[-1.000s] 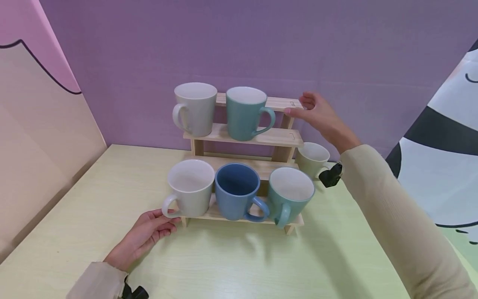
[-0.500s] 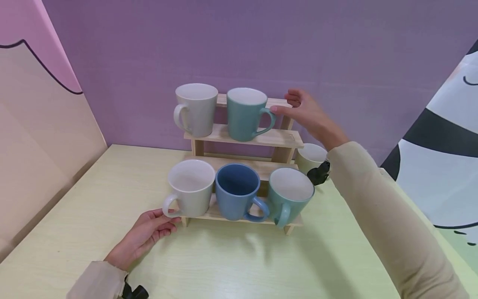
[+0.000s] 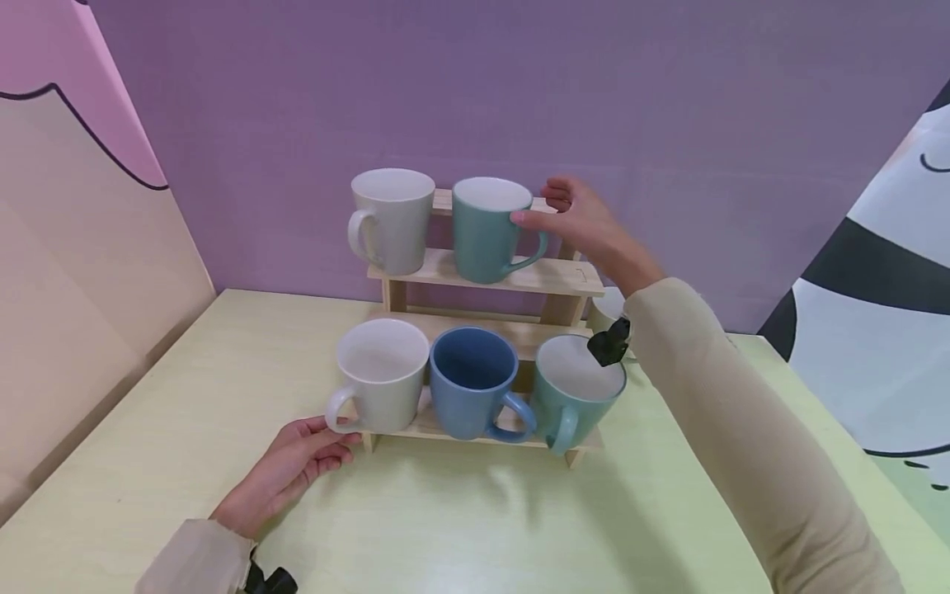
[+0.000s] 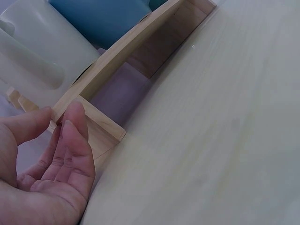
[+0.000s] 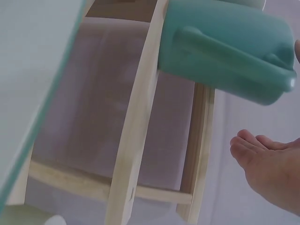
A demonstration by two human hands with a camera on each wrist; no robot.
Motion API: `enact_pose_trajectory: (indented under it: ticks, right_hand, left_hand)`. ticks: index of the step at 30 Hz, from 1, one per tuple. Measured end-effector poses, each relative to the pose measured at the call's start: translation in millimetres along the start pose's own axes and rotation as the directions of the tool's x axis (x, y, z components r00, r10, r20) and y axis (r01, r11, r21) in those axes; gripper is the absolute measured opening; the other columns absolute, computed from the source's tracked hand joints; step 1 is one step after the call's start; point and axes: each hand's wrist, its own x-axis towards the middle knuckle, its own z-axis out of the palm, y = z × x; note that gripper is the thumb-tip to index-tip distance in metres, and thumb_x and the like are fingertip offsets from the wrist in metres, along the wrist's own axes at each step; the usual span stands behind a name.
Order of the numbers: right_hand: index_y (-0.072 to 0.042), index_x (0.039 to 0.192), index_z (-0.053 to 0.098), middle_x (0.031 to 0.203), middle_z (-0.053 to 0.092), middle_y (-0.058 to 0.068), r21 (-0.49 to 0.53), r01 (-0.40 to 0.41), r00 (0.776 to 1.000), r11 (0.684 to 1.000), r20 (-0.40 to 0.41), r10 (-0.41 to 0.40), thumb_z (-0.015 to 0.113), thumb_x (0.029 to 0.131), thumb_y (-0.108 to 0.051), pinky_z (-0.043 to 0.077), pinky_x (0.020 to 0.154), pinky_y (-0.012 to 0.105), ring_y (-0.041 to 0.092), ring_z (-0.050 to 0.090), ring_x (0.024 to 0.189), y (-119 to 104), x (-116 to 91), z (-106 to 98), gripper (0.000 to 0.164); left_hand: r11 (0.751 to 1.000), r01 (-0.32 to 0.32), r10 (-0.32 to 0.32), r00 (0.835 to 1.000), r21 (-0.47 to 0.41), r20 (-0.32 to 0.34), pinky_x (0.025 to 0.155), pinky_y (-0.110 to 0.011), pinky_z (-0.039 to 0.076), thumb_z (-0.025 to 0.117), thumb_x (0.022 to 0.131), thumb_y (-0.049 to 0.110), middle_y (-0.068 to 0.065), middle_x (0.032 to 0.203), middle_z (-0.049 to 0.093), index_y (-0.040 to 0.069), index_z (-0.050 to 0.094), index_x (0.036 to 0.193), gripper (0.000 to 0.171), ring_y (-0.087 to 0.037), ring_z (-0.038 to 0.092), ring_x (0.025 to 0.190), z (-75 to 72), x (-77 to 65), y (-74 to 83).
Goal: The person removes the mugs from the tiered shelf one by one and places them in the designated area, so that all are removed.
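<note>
A tiered wooden rack point(image 3: 552, 276) carries mugs on two of its steps. My left hand point(image 3: 293, 466) pinches the left end of its lowest shelf point(image 4: 108, 68) between thumb and fingers. Up at the right, my right hand point(image 3: 586, 227) reaches over beside a teal mug point(image 3: 475, 239), fingers loosely extended. Its thumb overlaps the mug near the handle in the head view; whether it touches cannot be told. In the right wrist view the visible fingers point(image 5: 253, 145) are apart from the mug. To its left stands a light grey mug point(image 3: 404, 235).
On the lowest shelf sit a white mug point(image 3: 389, 404), a blue mug point(image 3: 460, 404) and a light teal mug point(image 3: 545, 400). A pale mug point(image 3: 607, 305) stands on the table behind the rack's right side, partly hidden by my sleeve. A purple wall point(image 3: 742, 124) rises behind.
My right hand has moved left from the top shelf's right end to the upper teal mug's handle side. The left hand stays at the shelf corner; the mugs have not moved.
</note>
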Motion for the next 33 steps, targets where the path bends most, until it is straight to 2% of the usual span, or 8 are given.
enact_pose_trajectory:
  ticks: [6, 13, 24, 33]
  right_hand:
    - [-0.009, 0.152, 0.014, 0.157, 0.023, 0.008, 0.01, -0.002, 1.0, 1.0, 0.014, 0.002, 0.069, 0.083, -0.042, 0.026, 0.116, 0.045, 0.026, 0.025, 0.144, -6, 7, 11, 0.094]
    - [-0.007, 0.151, 0.016, 0.154, 0.029, 0.011, 0.033, 0.028, 0.999, 0.999, 0.015, -0.028, 0.07, 0.083, -0.039, 0.03, 0.113, 0.046, 0.026, 0.031, 0.14, -6, 11, 15, 0.092]
    - [-0.008, 0.147, 0.028, 0.142, 0.043, 0.011, -0.006, 0.066, 0.997, 0.998, 0.028, -0.065, 0.071, 0.081, -0.041, 0.038, 0.106, 0.046, 0.025, 0.045, 0.125, -11, 18, 19, 0.085]
    - [-0.011, 0.148, 0.026, 0.143, 0.041, 0.009, -0.023, 0.02, 1.0, 1.0, -0.006, -0.02, 0.074, 0.077, -0.041, 0.038, 0.105, 0.045, 0.025, 0.044, 0.124, -20, 22, 27, 0.091]
  left_hand:
    - [1.0, 0.002, -0.002, 1.0, 0.018, -0.027, 0.067, -0.015, 0.051, 0.055, 0.097, 0.011, 0.004, 0.088, 0.072, 0.015, 0.065, 0.094, 0.011, -0.005, 0.063, 0.073, -1.0, -2.3, -1.9]
    - [1.0, -0.015, 0.015, 1.0, 0.007, 0.003, 0.068, -0.015, 0.052, 0.055, 0.097, 0.01, 0.005, 0.088, 0.072, 0.016, 0.066, 0.094, 0.013, -0.005, 0.064, 0.074, -0.1, -1.7, -0.8]
    - [1.0, -0.022, 0.022, 1.0, 0.001, 0.016, 0.069, -0.015, 0.052, 0.054, 0.097, 0.009, 0.005, 0.088, 0.072, 0.016, 0.066, 0.095, 0.014, -0.004, 0.064, 0.074, 3.9, -0.5, -0.2]
    - [1.0, -0.018, 0.018, 1.0, 0.0, -0.005, 0.069, -0.016, 0.052, 0.055, 0.096, 0.008, 0.005, 0.087, 0.072, 0.016, 0.067, 0.092, 0.015, -0.005, 0.064, 0.073, 4.8, -2.1, 2.6]
